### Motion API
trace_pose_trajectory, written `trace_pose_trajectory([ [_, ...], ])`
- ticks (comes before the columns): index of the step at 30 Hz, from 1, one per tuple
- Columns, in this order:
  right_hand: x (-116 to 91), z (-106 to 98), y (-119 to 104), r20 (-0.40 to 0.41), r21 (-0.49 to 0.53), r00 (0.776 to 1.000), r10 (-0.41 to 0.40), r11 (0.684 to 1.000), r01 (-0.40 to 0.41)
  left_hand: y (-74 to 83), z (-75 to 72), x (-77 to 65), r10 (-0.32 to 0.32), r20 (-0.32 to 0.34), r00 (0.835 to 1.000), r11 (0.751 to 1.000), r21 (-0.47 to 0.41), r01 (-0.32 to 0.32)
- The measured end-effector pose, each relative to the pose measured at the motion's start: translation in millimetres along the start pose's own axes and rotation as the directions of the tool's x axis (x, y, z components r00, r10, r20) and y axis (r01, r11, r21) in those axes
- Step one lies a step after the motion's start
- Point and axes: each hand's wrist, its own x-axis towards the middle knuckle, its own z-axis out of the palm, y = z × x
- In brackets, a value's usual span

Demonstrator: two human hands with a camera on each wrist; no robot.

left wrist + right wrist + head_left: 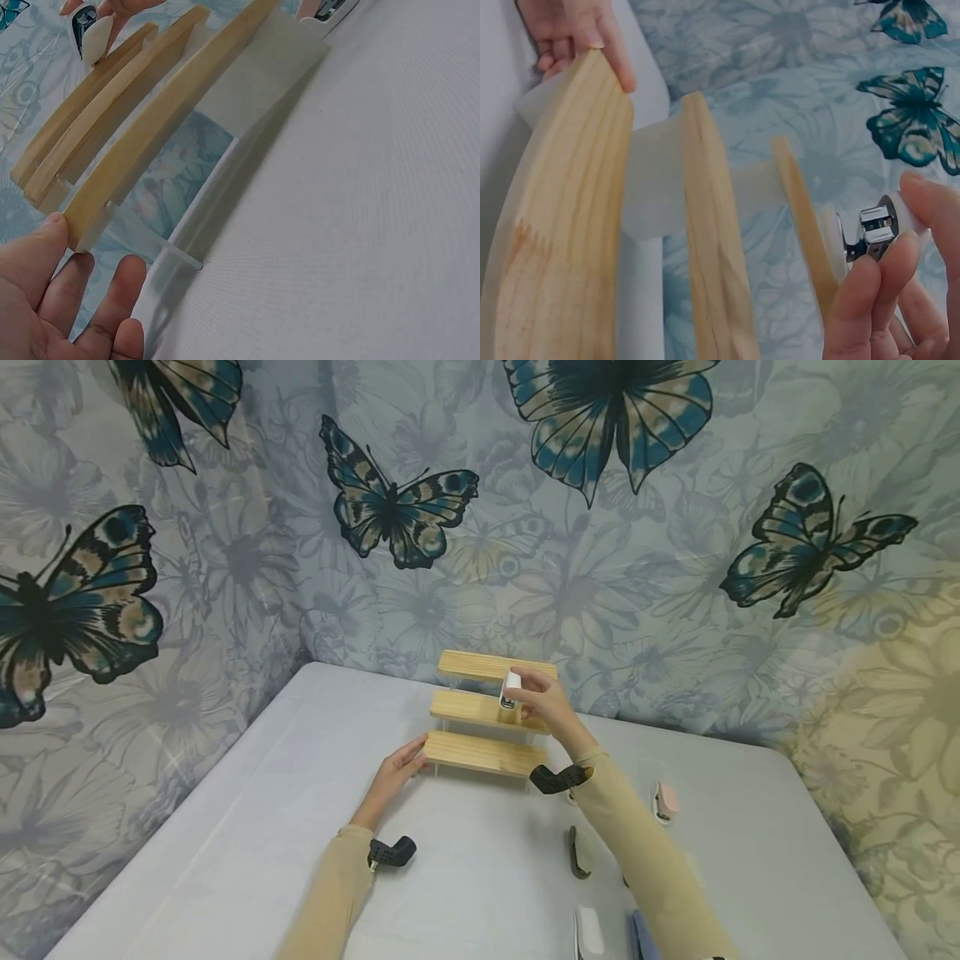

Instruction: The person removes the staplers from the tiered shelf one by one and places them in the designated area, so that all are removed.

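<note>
My right hand (543, 697) grips a small white stapler (511, 689) over the upper tiers of a three-tier wooden display shelf (483, 754). In the right wrist view the metal front of the stapler (876, 229) shows between thumb and fingers, close to the top plank (804, 225). My left hand (397, 771) pinches the left end of the lowest plank. The left wrist view shows its thumb on the upper face of that plank (154, 139) and a finger beneath, the other fingers spread below. Clear side panels (161, 240) carry the planks.
To the right on the white table (247, 827) are a pink stapler (666, 800), a grey-green stapler (581, 853), a white stapler (589, 933) and a blue object (642, 935) partly behind my right sleeve. A butterfly-patterned wall covering (465, 602) rises behind the shelf.
</note>
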Motion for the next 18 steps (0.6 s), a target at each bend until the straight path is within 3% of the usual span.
trace_pose_trajectory([
  [4,-6.5,-6.6,10.9,-0.03,-0.085,0.999,-0.027,0.996,0.024,-0.8,0.0,-0.2,-0.001,0.004,1.0,1.0,-0.006,0.001],
  [10,-34.8,-13.8,12.9,-0.026,-0.223,0.993,-0.114,0.969,0.105,-0.2,1.8,-1.7,-0.002,0.005,1.0,1.0,-0.009,0.002],
  [18,-73.5,-30.3,17.3,-0.003,-0.137,0.995,-0.097,0.986,0.095,-0.5,-0.5,-2.2,0.011,-0.004,1.0,1.0,-0.005,-0.011],
])
